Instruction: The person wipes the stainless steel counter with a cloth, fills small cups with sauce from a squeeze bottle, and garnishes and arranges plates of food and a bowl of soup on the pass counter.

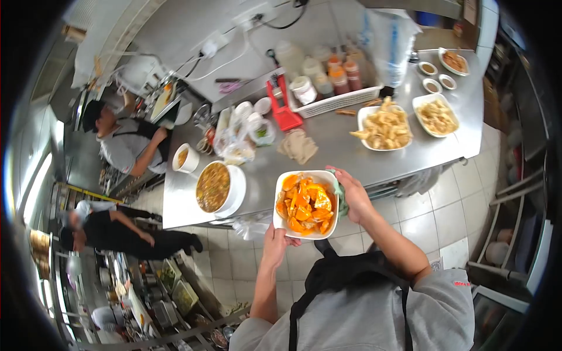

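A square white bowl of food pieces in glossy orange sauce is held up at the front edge of the steel table. My left hand grips its lower left corner, fingers closed on the rim. On the right side, my right hand is closed on the bowl, with a green cloth against the rim. To the left stands a round white bowl of brown soup on a white plate. A beige cloth lies just beyond my bowl.
On the steel table are a bowl of fried pieces, another filled bowl, small sauce dishes, a white basket of bottles, a red holder and a paper cup. Co-workers stand at the left.
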Demonstrator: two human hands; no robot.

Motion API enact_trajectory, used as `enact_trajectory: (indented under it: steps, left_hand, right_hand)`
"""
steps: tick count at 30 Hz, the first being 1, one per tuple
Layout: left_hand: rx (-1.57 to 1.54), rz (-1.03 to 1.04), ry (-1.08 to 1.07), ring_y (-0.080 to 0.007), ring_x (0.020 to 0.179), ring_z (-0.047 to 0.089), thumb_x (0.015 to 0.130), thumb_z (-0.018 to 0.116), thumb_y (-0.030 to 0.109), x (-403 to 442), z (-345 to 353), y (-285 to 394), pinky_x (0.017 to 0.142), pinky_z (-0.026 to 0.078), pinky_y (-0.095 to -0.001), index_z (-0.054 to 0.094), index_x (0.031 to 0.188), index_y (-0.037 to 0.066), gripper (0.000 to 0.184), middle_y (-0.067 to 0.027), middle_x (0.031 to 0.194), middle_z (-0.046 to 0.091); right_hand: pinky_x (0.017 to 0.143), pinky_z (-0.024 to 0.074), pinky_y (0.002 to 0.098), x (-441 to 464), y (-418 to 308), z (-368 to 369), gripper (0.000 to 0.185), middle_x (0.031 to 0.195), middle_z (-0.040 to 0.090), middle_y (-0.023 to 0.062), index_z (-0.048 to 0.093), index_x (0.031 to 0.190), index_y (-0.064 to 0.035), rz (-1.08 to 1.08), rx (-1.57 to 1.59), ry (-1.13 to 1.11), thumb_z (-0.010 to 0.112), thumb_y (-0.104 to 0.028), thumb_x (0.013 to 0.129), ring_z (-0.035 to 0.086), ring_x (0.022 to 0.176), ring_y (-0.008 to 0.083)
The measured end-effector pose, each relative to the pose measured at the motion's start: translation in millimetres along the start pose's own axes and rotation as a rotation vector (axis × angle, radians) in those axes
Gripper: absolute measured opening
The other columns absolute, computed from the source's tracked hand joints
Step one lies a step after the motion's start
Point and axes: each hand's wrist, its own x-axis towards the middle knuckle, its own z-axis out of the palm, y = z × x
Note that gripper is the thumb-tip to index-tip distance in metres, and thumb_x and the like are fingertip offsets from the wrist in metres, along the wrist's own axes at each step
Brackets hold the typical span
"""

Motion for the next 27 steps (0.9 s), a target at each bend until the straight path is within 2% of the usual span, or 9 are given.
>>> enact_trajectory:
  steps: [5, 13, 17, 20, 21, 23, 24, 25, 27]
  left_hand:
    - [0.104, -0.089, -0.189, -0.0215, 0.057, 0.056, 0.079, 0.032, 0.004, 20.9, 46.7, 11.2, 0.051, 0.047, -0.0315, 0.04, 0.107, -0.003, 0.03, -0.0146, 0.08, 0.056]
    - [0.322, -0.166, -0.448, -0.0199, 0.057, 0.057, 0.08, 0.03, 0.003, 52.7, 65.5, 48.7, 0.053, 0.05, -0.0292, 0.035, 0.114, -0.004, 0.036, -0.0143, 0.082, 0.055]
    - [0.342, -0.187, -0.494, -0.0203, 0.058, 0.058, 0.08, 0.032, 0.004, 67.0, 61.3, 58.5, 0.052, 0.05, -0.0299, 0.037, 0.114, -0.004, 0.035, -0.0138, 0.083, 0.056]
    - [0.319, -0.189, -0.501, -0.0208, 0.058, 0.058, 0.081, 0.033, 0.004, 77.5, 52.1, 59.8, 0.052, 0.05, -0.0306, 0.038, 0.113, -0.003, 0.033, -0.0137, 0.084, 0.056]
    - [0.292, -0.164, -0.486, -0.0208, 0.057, 0.057, 0.081, 0.032, 0.004, 77.8, 53.2, 60.8, 0.052, 0.05, -0.0303, 0.038, 0.112, -0.004, 0.033, -0.0141, 0.083, 0.056]
    - [0.215, -0.135, -0.457, -0.0208, 0.057, 0.057, 0.081, 0.031, 0.004, 81.8, 52.0, 62.2, 0.053, 0.05, -0.0303, 0.038, 0.11, -0.005, 0.032, -0.0147, 0.082, 0.056]
    - [0.165, -0.121, -0.442, -0.021, 0.057, 0.057, 0.081, 0.031, 0.004, 86.8, 51.4, 63.3, 0.052, 0.05, -0.0307, 0.039, 0.109, -0.005, 0.031, -0.0148, 0.082, 0.056]
    - [0.114, -0.117, -0.419, -0.0211, 0.057, 0.057, 0.081, 0.031, 0.005, 88.6, 49.3, 62.4, 0.052, 0.049, -0.031, 0.04, 0.108, -0.005, 0.03, -0.0149, 0.082, 0.056]
    - [0.121, -0.054, -0.285, -0.0212, 0.057, 0.057, 0.082, 0.031, 0.006, 89.8, 41.3, 62.3, 0.052, 0.049, -0.0313, 0.04, 0.106, -0.005, 0.028, -0.0149, 0.081, 0.056]
  right_hand:
    - [0.081, 0.0481, 0.0287, 31.7, -37.3, -57.2, 0.036, 0.111, 0.053, 0.0126, 0.044, 0.119, 0.0, 0.317, 0.226, -0.403, 0.03, -0.021, 0.093, 0.056, 0.096, 0.0184]
    - [0.074, 0.0491, 0.0231, 83.5, -105.8, -52.4, 0.036, 0.101, 0.06, 0.0068, 0.056, 0.11, -0.0013, 0.495, -0.478, -0.752, 0.053, -0.026, 0.085, 0.058, 0.088, 0.0098]
    - [0.067, 0.0484, 0.02, 103.8, -128.1, -30.5, 0.03, 0.089, 0.064, 0.0049, 0.062, 0.102, -0.0027, 0.353, -0.967, -0.927, 0.059, -0.025, 0.082, 0.059, 0.077, 0.0087]
    - [0.068, 0.0483, 0.0213, 116.6, -112.9, -33.1, 0.03, 0.093, 0.063, 0.005, 0.062, 0.102, -0.0029, 0.472, -0.781, -0.832, 0.056, -0.026, 0.083, 0.058, 0.08, 0.008]
    - [0.08, 0.0457, 0.0259, 121.5, -97.6, -35.8, 0.039, 0.108, 0.057, 0.0097, 0.055, 0.112, -0.0027, 0.438, -0.7, -0.797, 0.053, -0.031, 0.084, 0.056, 0.095, 0.0134]
    - [0.094, 0.0376, 0.032, 123.1, -35.9, -34.3, 0.046, 0.126, 0.043, 0.0126, 0.043, 0.122, -0.0051, 0.507, 0.15, -1.114, 0.047, -0.034, 0.086, 0.045, 0.113, 0.0207]
    - [0.1, 0.0309, 0.0363, 86.9, -24.6, -25.4, 0.047, 0.133, 0.032, 0.0137, 0.037, 0.126, -0.0074, 0.576, 0.68, -0.961, 0.041, -0.034, 0.087, 0.035, 0.122, 0.0253]
    - [0.098, 0.0325, 0.0406, 79.6, -8.0, -16.6, 0.045, 0.134, 0.03, 0.0137, 0.039, 0.124, -0.0083, 0.443, 0.693, -0.817, 0.038, -0.035, 0.088, 0.033, 0.122, 0.0267]
    - [0.094, 0.0354, 0.0478, 98.5, 42.2, -17.5, 0.046, 0.13, 0.037, 0.0152, 0.039, 0.125, -0.0087, 0.398, 0.883, -0.988, 0.036, -0.037, 0.088, 0.04, 0.116, 0.0306]
